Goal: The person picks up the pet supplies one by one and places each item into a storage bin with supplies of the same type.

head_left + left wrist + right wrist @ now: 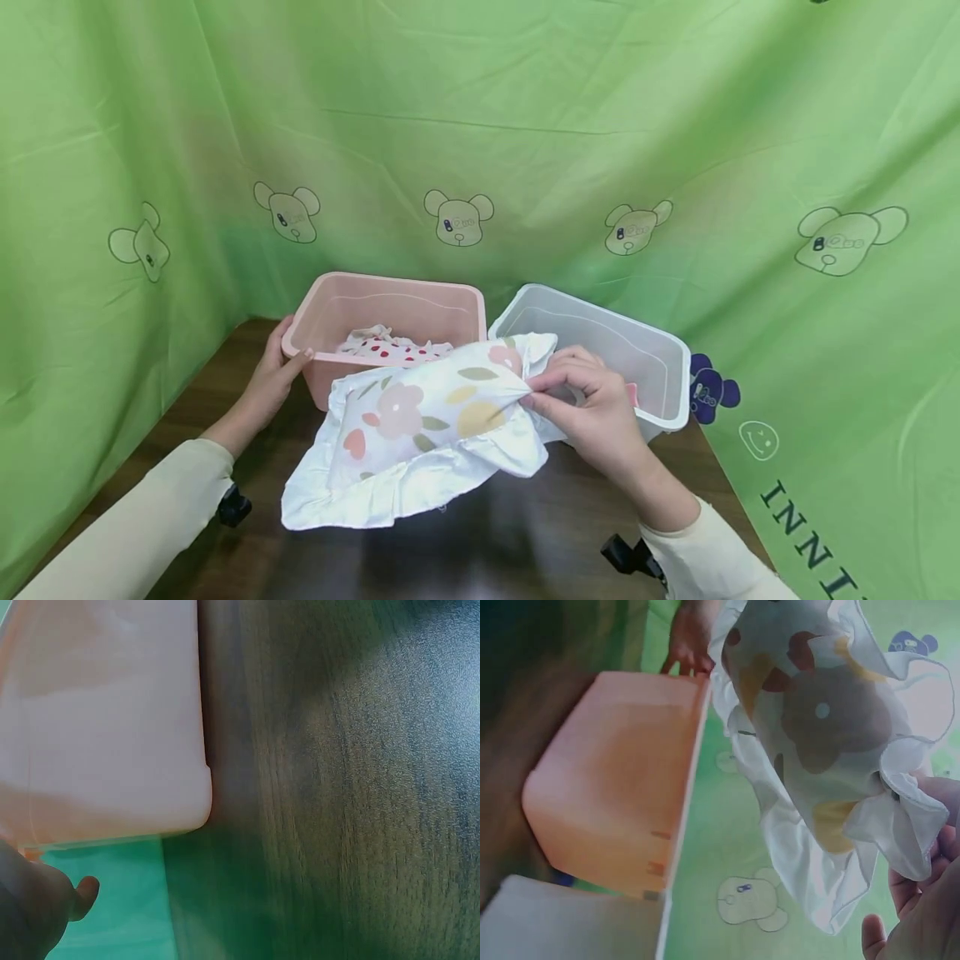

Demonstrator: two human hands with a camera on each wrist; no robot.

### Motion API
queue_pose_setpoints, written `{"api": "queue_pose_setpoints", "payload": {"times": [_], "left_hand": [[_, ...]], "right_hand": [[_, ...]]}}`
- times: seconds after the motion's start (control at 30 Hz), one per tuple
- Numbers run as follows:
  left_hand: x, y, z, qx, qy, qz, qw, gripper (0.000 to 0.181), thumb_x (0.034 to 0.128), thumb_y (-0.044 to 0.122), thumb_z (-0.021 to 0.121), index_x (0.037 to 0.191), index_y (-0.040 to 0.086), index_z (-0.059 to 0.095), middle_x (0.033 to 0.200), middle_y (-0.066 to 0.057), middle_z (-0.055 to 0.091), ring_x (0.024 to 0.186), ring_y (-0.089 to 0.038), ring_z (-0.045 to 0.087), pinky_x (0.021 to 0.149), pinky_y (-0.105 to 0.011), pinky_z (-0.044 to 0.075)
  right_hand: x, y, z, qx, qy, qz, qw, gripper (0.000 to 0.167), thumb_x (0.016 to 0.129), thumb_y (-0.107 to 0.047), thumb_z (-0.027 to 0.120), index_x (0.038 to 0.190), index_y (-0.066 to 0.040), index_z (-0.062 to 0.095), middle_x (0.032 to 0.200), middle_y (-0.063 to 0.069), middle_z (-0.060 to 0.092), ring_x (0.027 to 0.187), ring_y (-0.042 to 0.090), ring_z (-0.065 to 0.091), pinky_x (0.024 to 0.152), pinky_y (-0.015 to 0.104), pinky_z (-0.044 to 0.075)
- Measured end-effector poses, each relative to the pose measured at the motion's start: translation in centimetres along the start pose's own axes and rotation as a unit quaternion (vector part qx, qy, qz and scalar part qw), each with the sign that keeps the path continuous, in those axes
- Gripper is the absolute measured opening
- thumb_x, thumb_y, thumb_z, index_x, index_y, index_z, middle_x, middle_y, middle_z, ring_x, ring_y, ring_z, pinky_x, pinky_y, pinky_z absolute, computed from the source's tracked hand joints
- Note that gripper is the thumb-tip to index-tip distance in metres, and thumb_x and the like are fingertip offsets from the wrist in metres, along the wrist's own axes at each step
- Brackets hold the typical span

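Observation:
A small white pillow (427,417) with a ruffled edge and printed flowers hangs tilted above the table, in front of two bins. My right hand (592,408) pinches it near its right end between thumb and fingers. In the right wrist view the pillow (832,712) hangs beside that hand (930,900). At the left, my left hand (273,371) holds the near left corner of a pink bin (405,307), thumb at the rim and fingers along the side. Inside that bin lies a white cloth item with red dots (393,347). The pillow hides part of the bin's front.
A whitish bin (600,333) stands right of the pink one, with a small pink item (632,393) partly visible inside. Both stand on a dark wooden table (247,517). A green curtain (465,100) with printed bear heads hangs behind and at both sides.

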State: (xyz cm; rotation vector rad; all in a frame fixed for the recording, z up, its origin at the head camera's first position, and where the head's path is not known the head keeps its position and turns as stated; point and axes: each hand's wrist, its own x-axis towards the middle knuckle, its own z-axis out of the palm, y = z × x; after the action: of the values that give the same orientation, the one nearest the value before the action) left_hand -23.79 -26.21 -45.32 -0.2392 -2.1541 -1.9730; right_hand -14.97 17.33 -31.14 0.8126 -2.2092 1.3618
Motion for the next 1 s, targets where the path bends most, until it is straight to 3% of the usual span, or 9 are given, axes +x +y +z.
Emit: {"api": "queue_pose_setpoints", "payload": {"times": [0.33,0.7,1.0], "left_hand": [[0.0,-0.1,0.1,0.005,0.002,-0.011,0.9999,0.077,0.1063,0.017,0.052,0.165,0.009,0.003,0.167,-0.022,0.018,0.152,-0.036,0.022,0.101,-0.003,0.030],[-0.2,0.2,0.2,-0.004,0.007,-0.028,0.9996,0.076,0.1074,0.013,0.049,0.165,0.010,0.000,0.166,-0.025,0.019,0.145,-0.036,0.030,0.099,-0.005,0.033],[0.0,0.4,0.2,0.009,0.002,-0.013,0.9999,0.075,0.1076,0.013,0.048,0.165,0.008,0.000,0.168,-0.023,0.014,0.152,-0.037,0.019,0.101,-0.004,0.030]], "right_hand": [[4.5,-0.4,-0.3,0.007,0.023,0.039,0.9990,0.014,0.077,0.003,0.087,0.087,-0.005,0.081,0.090,0.003,0.068,0.094,0.014,0.059,0.081,0.020,0.049],[10.5,-0.2,0.5,-0.010,0.042,0.067,0.9968,0.013,0.080,-0.008,0.087,0.091,-0.003,0.081,0.094,0.003,0.067,0.096,0.013,0.059,0.086,0.022,0.055],[14.8,1.3,2.0,-0.071,0.042,0.075,0.9938,0.014,0.081,-0.011,0.087,0.092,-0.006,0.081,0.094,0.002,0.063,0.093,0.013,0.058,0.073,0.020,0.052]]}}
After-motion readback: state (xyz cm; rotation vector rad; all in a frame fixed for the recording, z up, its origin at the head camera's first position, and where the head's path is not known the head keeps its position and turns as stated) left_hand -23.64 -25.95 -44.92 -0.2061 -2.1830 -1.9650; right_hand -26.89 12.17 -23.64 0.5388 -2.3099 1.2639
